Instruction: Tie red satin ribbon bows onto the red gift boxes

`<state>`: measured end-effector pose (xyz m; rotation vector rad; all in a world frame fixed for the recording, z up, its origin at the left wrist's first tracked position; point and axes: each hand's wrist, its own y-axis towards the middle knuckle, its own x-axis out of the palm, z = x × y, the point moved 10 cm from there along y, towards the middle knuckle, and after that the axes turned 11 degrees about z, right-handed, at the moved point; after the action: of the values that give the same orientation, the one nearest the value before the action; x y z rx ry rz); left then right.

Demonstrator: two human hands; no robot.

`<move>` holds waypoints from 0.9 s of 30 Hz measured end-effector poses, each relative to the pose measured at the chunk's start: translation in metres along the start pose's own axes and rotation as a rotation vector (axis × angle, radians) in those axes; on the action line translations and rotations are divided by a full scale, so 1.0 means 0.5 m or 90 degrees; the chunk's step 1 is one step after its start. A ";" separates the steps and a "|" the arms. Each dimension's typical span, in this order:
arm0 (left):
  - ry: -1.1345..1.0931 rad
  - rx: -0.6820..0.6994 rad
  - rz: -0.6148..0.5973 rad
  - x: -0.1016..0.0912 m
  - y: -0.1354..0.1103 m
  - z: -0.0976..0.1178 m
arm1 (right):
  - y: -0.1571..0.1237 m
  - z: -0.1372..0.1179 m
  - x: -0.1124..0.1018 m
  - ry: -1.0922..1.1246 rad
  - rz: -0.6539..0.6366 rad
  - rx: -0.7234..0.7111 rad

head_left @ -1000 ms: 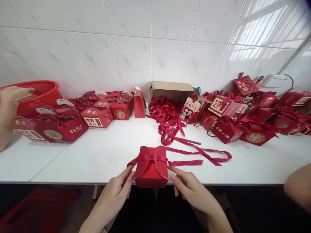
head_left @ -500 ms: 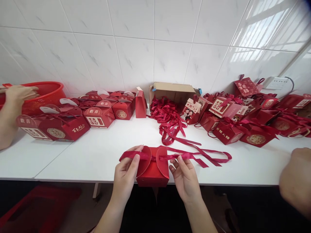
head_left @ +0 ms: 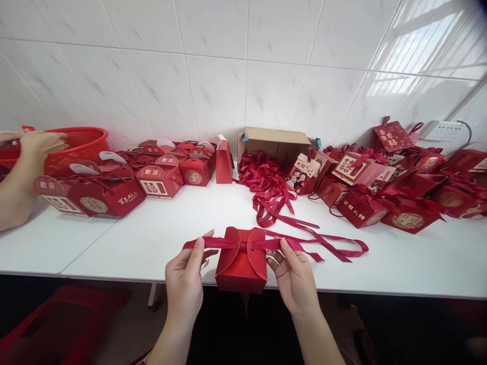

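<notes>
A small red gift box (head_left: 242,271) with two rounded top flaps sits at the table's front edge, between my hands. A dark red ribbon (head_left: 222,243) runs through the slots in both flaps. My left hand (head_left: 186,276) pinches the ribbon between thumb and fingers, left of the box. On the other side, my right hand (head_left: 294,274) grips the ribbon's right part, with a loose end hanging past the fingers. Between the two hands the ribbon looks fairly straight. Another loose ribbon (head_left: 335,241) lies in a loop on the table behind my right hand.
A cardboard box (head_left: 279,137) on its side spills a heap of ribbons (head_left: 266,175). Red gift boxes (head_left: 162,182) stand in rows at left; ribboned ones (head_left: 365,208) pile up at right. Another person's hand (head_left: 41,147) is at a red plastic basket (head_left: 85,139).
My left hand has moved left, away from the flaps, drawing the ribbon straighter. My right hand still grips its side. The other person's hand at the right edge has dropped out of the table area.
</notes>
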<state>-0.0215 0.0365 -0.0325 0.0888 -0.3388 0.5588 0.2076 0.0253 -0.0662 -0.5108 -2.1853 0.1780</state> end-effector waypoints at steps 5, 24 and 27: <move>-0.003 0.012 0.015 0.011 0.003 0.015 | 0.005 -0.023 0.011 -0.020 -0.005 -0.033; -0.023 0.030 -0.074 0.088 -0.023 0.037 | 0.009 -0.155 0.007 -0.150 0.044 -0.307; 0.003 0.053 -0.049 0.082 -0.019 0.052 | 0.003 -0.169 0.002 -0.158 0.055 -0.343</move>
<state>0.0086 0.0446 0.0061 0.1806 -0.3069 0.4973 0.2736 0.0229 -0.0137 -0.9242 -2.4532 -0.3302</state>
